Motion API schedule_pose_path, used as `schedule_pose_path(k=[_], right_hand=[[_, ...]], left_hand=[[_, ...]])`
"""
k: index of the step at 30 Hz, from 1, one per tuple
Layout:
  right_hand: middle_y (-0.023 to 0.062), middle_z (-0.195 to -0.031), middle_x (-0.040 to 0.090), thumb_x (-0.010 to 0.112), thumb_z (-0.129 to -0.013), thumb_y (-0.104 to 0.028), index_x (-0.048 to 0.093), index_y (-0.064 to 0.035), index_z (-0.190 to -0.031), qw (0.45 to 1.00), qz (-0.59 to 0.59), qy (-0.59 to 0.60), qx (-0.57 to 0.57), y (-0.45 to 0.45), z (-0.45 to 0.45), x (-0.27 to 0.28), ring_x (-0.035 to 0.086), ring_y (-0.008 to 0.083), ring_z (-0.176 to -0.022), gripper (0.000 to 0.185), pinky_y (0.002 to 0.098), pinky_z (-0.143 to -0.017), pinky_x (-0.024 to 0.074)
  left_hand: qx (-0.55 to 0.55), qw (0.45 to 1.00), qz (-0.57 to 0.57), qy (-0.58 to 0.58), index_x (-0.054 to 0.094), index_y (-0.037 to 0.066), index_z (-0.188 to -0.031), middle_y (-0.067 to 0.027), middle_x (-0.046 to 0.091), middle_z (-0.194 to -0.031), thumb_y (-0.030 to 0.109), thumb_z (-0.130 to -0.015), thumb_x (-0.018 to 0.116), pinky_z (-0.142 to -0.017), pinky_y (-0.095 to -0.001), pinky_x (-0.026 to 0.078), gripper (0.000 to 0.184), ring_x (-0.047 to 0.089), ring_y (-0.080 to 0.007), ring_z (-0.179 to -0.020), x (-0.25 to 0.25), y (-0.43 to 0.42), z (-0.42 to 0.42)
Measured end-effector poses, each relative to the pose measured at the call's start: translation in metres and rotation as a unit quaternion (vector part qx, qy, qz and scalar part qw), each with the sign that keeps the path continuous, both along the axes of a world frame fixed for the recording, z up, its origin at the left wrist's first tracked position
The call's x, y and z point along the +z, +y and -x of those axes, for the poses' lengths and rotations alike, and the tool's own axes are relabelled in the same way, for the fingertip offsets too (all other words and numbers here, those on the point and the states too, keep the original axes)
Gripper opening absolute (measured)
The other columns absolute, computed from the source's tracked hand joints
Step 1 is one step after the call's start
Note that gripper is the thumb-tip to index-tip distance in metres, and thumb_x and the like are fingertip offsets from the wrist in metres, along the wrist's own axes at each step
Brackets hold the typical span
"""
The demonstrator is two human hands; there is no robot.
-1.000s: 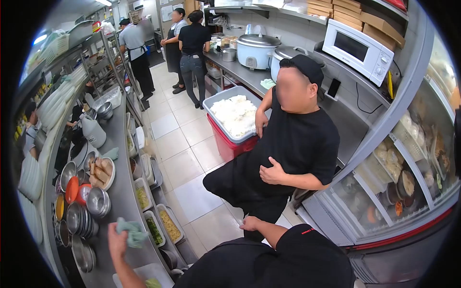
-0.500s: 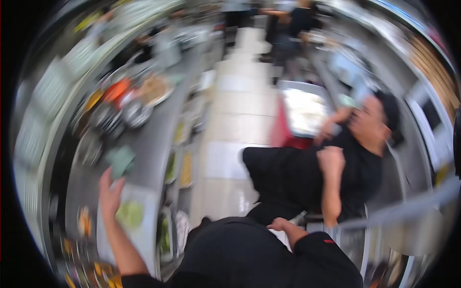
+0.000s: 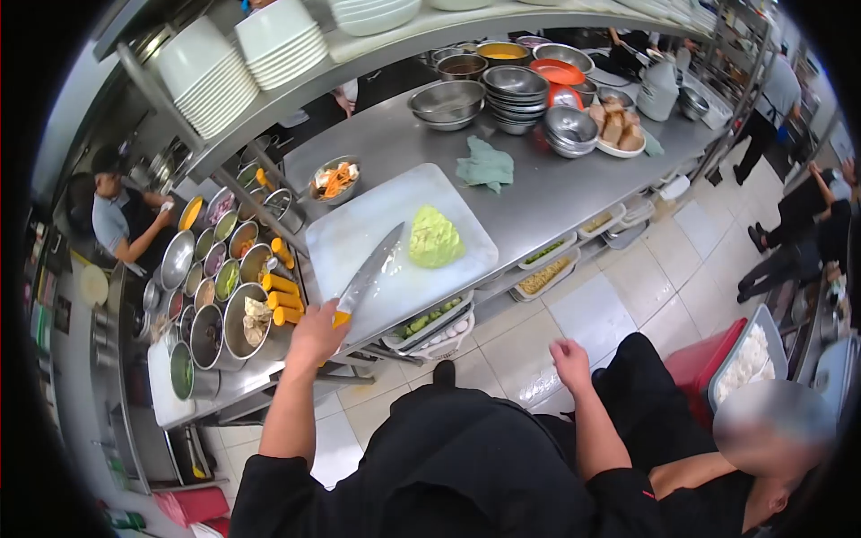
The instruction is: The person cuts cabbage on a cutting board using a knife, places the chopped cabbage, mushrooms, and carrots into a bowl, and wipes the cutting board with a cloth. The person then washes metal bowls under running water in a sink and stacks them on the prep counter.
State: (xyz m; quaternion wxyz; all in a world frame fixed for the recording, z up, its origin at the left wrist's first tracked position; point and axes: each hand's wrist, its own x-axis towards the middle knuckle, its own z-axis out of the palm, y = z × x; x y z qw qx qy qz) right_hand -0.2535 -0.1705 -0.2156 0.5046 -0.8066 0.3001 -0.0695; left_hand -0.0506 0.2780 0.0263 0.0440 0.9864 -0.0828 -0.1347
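My left hand is closed around the yellow handle of a kitchen knife, whose blade rests on the white cutting board. To the right of the blade lies a pale green, leafy lettuce-like piece, with small scraps between the two. My right hand hangs in the air over the floor, fingers loosely curled, and nothing shows in it. A green cloth lies crumpled on the steel counter beyond the board. Beside the board's far left corner is a metal bowl of shredded orange and white food.
Metal containers of ingredients crowd the left, near yellow-handled tools. Stacked bowls stand at the back. White dishes fill the overhead shelf. A co-worker is close on my right, beside a red bin.
My view has swung left toward the counter. My left hand, empty and spread above the board before, now grips the knife. My right hand has come away from my side.
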Motion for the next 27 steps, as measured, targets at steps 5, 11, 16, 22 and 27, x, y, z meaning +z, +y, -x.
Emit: schedule_pose_path(k=[5, 11, 16, 22, 27], right_hand=[[0.0210, -0.102, 0.069, 0.067, -0.086, -0.032, 0.064, 0.0029, -0.114, 0.986, 0.004, -0.047, 0.161, 0.051, -0.113, 0.151, 0.068, 0.0315, -0.096, 0.044, 0.0377, -0.085, 0.0529], [0.0255, -0.123, 0.056, 0.072, -0.080, -0.032, 0.053, 0.0052, -0.127, 0.967, 0.123, -0.105, 0.198, 0.110, -0.204, 0.175, 0.054, 0.0390, -0.116, 0.063, 0.0432, -0.101, 0.0429], [0.0267, -0.125, 0.054, 0.075, -0.075, -0.034, 0.046, 0.0084, -0.132, 0.966, 0.189, -0.120, 0.132, 0.139, -0.248, 0.174, 0.051, 0.0412, -0.119, 0.077, 0.0448, -0.103, 0.0416], [0.0258, -0.116, 0.061, 0.079, -0.069, -0.036, 0.051, 0.0053, -0.127, 0.984, 0.097, -0.058, 0.138, 0.154, -0.261, 0.183, 0.055, 0.0416, -0.114, 0.076, 0.0471, -0.099, 0.0440], [0.0247, -0.106, 0.066, 0.081, -0.069, -0.037, 0.055, 0.0022, -0.122, 0.986, 0.119, -0.072, 0.096, 0.150, -0.262, 0.177, 0.064, 0.0397, -0.102, 0.071, 0.0425, -0.088, 0.0505]], left_hand=[[0.045, 0.997, 0.008, -0.061, 0.047, 0.025, -0.140, -0.0215, 0.054, -0.113, 0.023, -0.091, 0.059, -0.087, -0.0464, 0.050, 0.050, 0.058, -0.0394, -0.102, -0.062, 0.013, 0.006], [0.034, 0.993, 0.020, -0.107, 0.049, 0.027, -0.139, -0.0186, 0.054, -0.111, 0.023, -0.089, 0.062, -0.085, -0.0472, 0.050, 0.052, 0.057, -0.0377, -0.099, -0.067, 0.001, -0.033], [-0.055, 0.944, 0.209, -0.248, 0.045, 0.010, -0.142, -0.0216, 0.055, -0.122, 0.031, -0.085, 0.069, -0.090, -0.0462, 0.048, 0.065, 0.056, -0.0397, -0.107, -0.052, -0.025, -0.087], [-0.128, 0.931, 0.341, 0.017, 0.046, -0.005, -0.136, -0.0275, 0.062, -0.118, 0.041, -0.089, 0.063, -0.093, -0.0444, 0.047, 0.067, 0.061, -0.0400, -0.106, -0.060, -0.120, -0.150], [-0.163, 0.913, 0.358, 0.111, 0.059, -0.006, -0.120, -0.0270, 0.066, -0.110, 0.045, -0.090, 0.059, -0.088, -0.0438, 0.048, 0.060, 0.063, -0.0402, -0.102, -0.057, -0.158, -0.171]])
